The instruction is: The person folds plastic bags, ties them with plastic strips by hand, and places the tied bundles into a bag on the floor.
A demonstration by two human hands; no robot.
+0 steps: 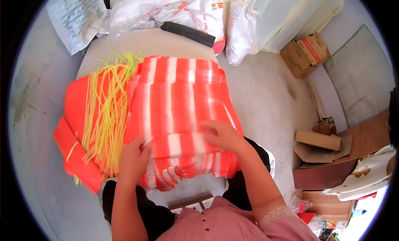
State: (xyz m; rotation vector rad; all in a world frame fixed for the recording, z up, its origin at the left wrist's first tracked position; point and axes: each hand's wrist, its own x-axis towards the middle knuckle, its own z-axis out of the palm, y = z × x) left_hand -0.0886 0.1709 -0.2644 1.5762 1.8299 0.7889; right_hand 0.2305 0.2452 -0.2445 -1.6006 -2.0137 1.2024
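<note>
Working through the head view, I have both hands at the near end of the striped stack [178, 99], the red-and-white pile that lies on the table [124, 43] right in front of the body. I judge the step in hand to be sorting out the top sheet [176, 144], whose near part forms a band across the stack between the two hands. Beyond that band, on the body side, the stack's near edge [203, 164] is crumpled and uneven.

The next move, as I read it, calls for a firm left pinch while the right hand flattens or separates the layer; film this thin could easily bring a second layer along with it.

On the grip: my left hand [134, 155] is at the stack's left side, thumb and forefinger brought together on a whitish edge of the top sheet, with the other fingers curled in. My right hand [218, 135] is over the stack's right half, fingers reaching inward; it is motion-blurred, so I cannot tell whether it holds film or only brushes it.

Left of the stack, a bundle of yellow strips [106, 116] lies over a red sheet [75, 99], and a folded red piece [77, 160] sits nearer the body. Past the stack's far end, a black roll [187, 34] rests beside white sacks [172, 14].
</note>
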